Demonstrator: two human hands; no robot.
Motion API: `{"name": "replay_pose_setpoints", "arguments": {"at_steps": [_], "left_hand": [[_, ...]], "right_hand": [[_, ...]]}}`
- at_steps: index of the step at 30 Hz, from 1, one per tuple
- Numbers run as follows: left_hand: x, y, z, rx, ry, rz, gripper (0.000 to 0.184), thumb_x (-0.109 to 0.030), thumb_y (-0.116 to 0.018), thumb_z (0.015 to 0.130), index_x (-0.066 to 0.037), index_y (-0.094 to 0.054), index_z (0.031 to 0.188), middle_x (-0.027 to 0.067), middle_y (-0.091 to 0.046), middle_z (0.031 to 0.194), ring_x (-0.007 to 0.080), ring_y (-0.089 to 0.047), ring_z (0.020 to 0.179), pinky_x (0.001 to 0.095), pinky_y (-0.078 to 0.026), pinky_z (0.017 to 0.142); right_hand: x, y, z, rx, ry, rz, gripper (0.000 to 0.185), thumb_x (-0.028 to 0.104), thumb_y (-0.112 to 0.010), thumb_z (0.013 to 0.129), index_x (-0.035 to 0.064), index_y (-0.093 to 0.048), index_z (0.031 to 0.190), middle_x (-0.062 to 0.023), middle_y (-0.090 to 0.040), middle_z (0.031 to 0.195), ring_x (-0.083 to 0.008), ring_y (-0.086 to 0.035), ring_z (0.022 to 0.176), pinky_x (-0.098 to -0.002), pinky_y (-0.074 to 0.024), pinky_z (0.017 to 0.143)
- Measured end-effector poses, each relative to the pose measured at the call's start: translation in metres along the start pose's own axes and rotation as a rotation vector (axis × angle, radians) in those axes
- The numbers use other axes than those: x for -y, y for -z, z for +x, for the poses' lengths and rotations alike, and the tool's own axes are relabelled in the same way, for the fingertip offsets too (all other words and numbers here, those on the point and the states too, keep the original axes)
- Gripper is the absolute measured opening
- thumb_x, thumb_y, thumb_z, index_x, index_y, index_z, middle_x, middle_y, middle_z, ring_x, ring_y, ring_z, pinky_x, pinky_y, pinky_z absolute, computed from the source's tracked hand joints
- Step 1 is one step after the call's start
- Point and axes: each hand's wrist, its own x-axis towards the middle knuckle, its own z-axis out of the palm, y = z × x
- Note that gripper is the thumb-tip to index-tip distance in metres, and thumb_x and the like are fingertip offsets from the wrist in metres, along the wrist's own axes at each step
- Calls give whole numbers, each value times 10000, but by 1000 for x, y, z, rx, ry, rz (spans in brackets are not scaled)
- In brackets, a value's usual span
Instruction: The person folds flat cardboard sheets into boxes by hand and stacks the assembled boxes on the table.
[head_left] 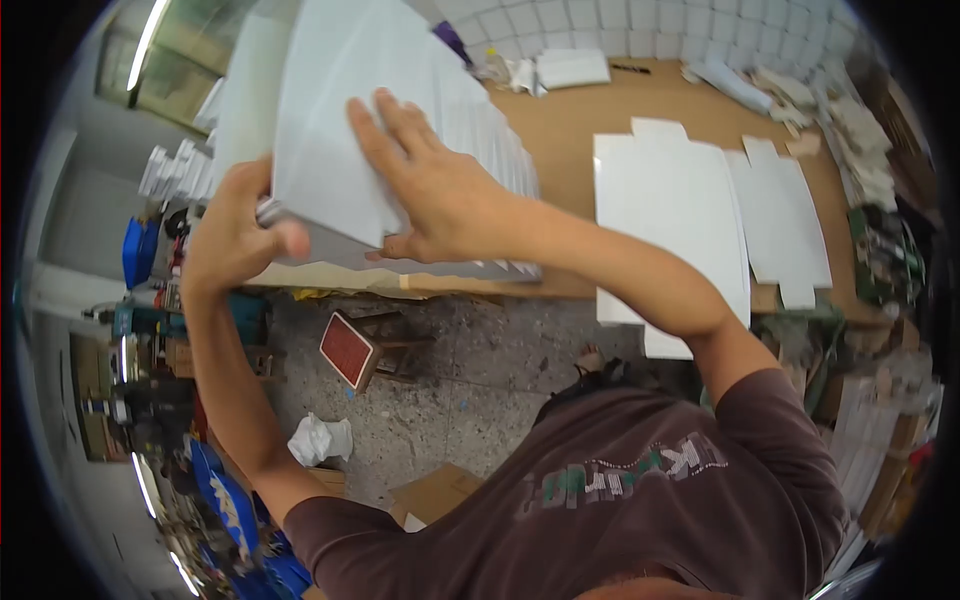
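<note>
A large stack of white cardboard pieces (455, 110) stands at the table's near left, its edges fanned out in several layers. My left hand (235, 230) is closed round the near left corner of the front white cardboard sheet (320, 120), with the thumb at its lower edge. My right hand (425, 185) lies on the face of that sheet, fingers stretched and apart, its thumb by the lower edge. Right of the stack, flat white carton blanks (670, 210) with tabs lie on the brown table (560, 120), some overhanging the near edge.
A black marker (630, 69) and white paper (573, 68) lie at the table's back. Scraps and a plastic roll (735, 85) line its right side. Below stand a red-topped stool (348, 350) and a white bag (320, 438) on the floor. More white stacks (178, 172) show at left.
</note>
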Motion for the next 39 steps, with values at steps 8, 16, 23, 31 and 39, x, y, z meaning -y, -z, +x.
{"name": "replay_pose_setpoints", "arguments": {"at_steps": [8, 16, 23, 31, 39], "left_hand": [[-111, -318, 10, -218, -29, -355, 913, -325, -882, 727, 16, -404, 1426, 316, -340, 1512, 434, -291, 1451, 503, -290, 1163], [-47, -481, 72, 234, -105, -771, 309, -290, -730, 904, -32, -731, 1073, 174, -695, 1114, 283, -661, 985, 356, -519, 814], [-119, -368, 128, 12, -299, -4, 329, -248, -607, 979, 3, -670, 776, 134, -585, 563, 252, -583, 485, 390, -447, 496], [-106, -319, 88, -209, -345, -297, 243, -41, -626, 925, -17, -714, 1151, 157, -726, 1104, 251, -709, 922, 320, -567, 805], [-74, -491, 86, 137, 213, -599, 215, -131, -687, 891, -25, -741, 1070, 105, -725, 836, 128, -643, 702, 313, -528, 672]], "right_hand": [[-94, 107, -145, -369, -228, -159, 594, 269, -741, 891, 57, -515, 1398, -165, -573, 1393, -317, -603, 1192, -413, -486, 997], [-11, 66, -279, -34, -651, -8, 241, 124, -681, 859, 80, -679, 1097, -150, -682, 1005, -357, -647, 955, -452, -530, 844], [-69, -81, -372, 697, -506, -562, 847, 340, -689, 862, -11, -305, 1530, -225, -143, 1627, -513, -231, 1448, -613, -224, 1174], [-67, 151, -429, -845, -1039, 440, 488, 31, -647, 907, 43, -525, 1380, -161, -636, 1283, -247, -615, 1161, -375, -507, 993], [-41, 113, -419, 38, -784, -519, 394, 286, -734, 870, 46, -669, 1175, -154, -628, 1272, -335, -559, 1199, -424, -448, 1022]]}}
